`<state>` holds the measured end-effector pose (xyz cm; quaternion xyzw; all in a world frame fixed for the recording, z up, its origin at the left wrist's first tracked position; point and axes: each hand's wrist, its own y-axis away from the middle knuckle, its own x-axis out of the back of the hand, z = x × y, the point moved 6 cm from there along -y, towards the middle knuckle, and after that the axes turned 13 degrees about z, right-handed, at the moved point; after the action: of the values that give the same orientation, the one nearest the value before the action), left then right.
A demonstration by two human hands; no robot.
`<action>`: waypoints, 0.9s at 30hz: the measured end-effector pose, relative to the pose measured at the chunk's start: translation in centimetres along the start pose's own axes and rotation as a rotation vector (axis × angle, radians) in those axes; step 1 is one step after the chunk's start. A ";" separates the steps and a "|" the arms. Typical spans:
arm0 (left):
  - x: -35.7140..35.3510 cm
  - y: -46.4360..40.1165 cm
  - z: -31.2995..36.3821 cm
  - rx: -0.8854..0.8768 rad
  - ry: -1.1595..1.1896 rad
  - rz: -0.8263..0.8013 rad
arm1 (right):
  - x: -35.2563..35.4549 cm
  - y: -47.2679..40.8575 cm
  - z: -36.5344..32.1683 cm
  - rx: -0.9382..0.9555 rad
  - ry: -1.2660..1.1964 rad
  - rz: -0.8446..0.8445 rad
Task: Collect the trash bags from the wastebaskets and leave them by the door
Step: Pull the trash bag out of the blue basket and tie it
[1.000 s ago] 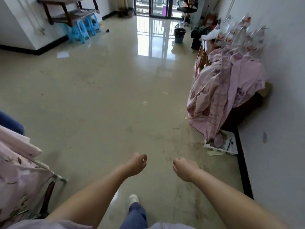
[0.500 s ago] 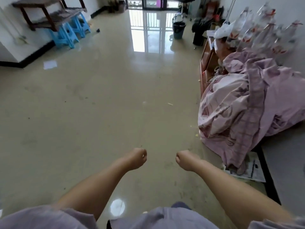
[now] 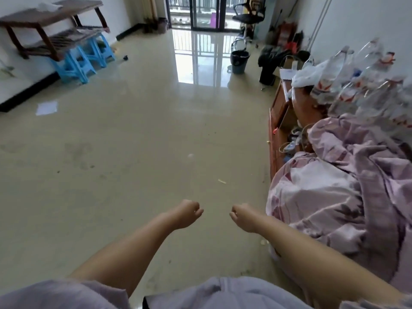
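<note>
Dark wastebasket [image 3: 239,61] stands far ahead, slightly right, nearer the right hand [image 3: 242,217] than the left hand [image 3: 186,213]; both are empty fists.

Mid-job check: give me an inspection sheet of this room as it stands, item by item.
Surface: glossy beige floor, scuffed, small scraps, one sheet of paper.
Job's things: dark wastebasket far ahead with a dark bag in it; glass door beyond it.
Clutter: pink bedding, plastic bottles, blue stools under a wooden bench, office chair.
Hands: left hand and right hand with fingers curled, holding nothing.
Cables: nothing seen.
Surroundings: white walls, dark skirting.
</note>
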<state>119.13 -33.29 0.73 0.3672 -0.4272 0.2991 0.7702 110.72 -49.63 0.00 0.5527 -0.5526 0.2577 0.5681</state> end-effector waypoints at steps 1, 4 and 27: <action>0.8 -2.1 0.5 -0.010 -0.014 0.001 | 1.1 -2.0 0.4 0.019 0.013 -0.020; 2.8 -8.3 1.1 -0.031 -0.068 -0.003 | 4.1 -7.8 1.4 0.044 0.054 -0.049; 25.7 -67.3 3.3 -0.286 -0.261 0.021 | 27.8 -62.6 11.5 -0.094 0.049 0.112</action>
<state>181.56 -69.38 3.68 0.2852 -0.5654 0.1936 0.7493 170.45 -84.97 1.34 0.4870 -0.5801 0.2765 0.5914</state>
